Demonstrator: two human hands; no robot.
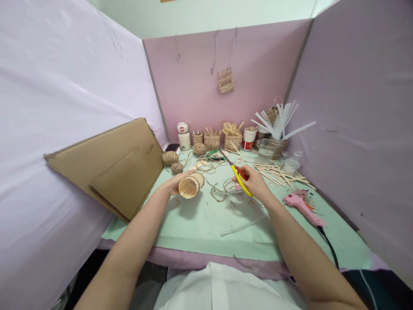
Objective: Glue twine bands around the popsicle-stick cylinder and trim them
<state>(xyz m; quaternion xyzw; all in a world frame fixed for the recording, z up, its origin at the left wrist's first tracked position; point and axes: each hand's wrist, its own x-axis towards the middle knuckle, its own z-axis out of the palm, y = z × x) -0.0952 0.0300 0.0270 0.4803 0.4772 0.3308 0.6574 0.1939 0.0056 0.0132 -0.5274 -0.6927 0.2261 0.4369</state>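
Note:
My left hand (176,183) is closed round a small round basket (191,186) made of wooden sticks, held on its side just above the green table (206,224). My right hand (254,183) grips yellow-handled scissors (238,174), whose blades point up and to the left toward the back of the table. Loose jute twine (222,189) lies in loops between the two hands.
Twine balls (170,158) and a leaning cardboard sheet (112,168) are on the left. A pink glue gun (303,208) with a black cord lies on the right, beside scattered wooden sticks (280,174). Jars, small baskets and cups line the back wall. A clear glue stick (241,227) lies in front.

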